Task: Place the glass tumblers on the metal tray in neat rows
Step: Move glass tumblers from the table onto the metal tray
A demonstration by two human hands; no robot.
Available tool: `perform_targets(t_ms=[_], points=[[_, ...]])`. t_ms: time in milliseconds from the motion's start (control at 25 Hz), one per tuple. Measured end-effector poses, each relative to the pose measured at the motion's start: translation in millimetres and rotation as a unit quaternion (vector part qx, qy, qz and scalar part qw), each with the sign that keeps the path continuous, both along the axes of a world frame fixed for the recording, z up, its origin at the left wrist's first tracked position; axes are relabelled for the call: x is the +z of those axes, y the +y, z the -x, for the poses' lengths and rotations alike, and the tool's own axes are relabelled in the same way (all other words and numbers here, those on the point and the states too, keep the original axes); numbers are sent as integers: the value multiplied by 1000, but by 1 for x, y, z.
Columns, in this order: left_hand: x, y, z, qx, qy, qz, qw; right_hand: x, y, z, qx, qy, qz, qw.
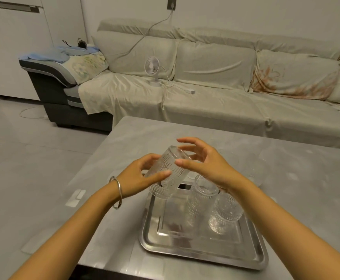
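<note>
A: Which step?
B: The left hand (142, 176) is gripping a tilted tumbler (165, 174) above the tray (203, 253); the right hand (203, 162) is hovering open.
A: Next?
B: Probably righting it beside the two standing tumblers (215, 201).

ribbed tumbler (166, 174): tilted, held above tray's far-left corner | two tumblers (203, 196) (225, 209): upright on metal tray (185, 247)

— How are her arms set?
— Both forearms reach forward and angle inward, bare to the elbow. The left hand (139, 176) is cupped, thumb pointing right, fingers curled round the far side of what it grips.
— And the other?
— The right hand (203, 164) hovers just beside it, fingers spread and loosely bent, thumb pointing left, palm facing the left hand.
</note>
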State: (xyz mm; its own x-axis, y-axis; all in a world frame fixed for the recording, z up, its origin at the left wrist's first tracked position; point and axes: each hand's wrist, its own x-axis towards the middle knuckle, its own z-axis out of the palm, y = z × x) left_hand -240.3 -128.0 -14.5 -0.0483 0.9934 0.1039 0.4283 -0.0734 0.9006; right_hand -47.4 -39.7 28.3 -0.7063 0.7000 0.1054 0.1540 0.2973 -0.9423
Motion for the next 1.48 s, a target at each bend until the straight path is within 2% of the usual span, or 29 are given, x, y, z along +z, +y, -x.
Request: perform_targets(t_ms=[200, 400, 480, 560, 640, 880, 1480], points=[[-2, 7, -5, -29, 53, 5, 998, -9, -4, -1, 36, -50, -35, 997], [-24, 7, -13, 9, 12, -19, 1000, -22, 7, -15, 14, -89, -31, 995], [-37, 8, -17, 50, -9, -29, 998, -33, 16, -30, -10, -159, -77, 984], [-50, 9, -20, 70, -28, -31, 997, -45, 24, -48, -21, -251, -140, 958], [-62, 10, -25, 68, -41, -27, 996, -53, 27, -63, -16, -295, -162, 941], [-86, 18, -35, 87, -66, -31, 993, -68, 28, -78, -33, -286, -200, 936], [-90, 21, -40, 78, -50, -19, 996, -70, 27, -78, -50, -262, -201, 943]])
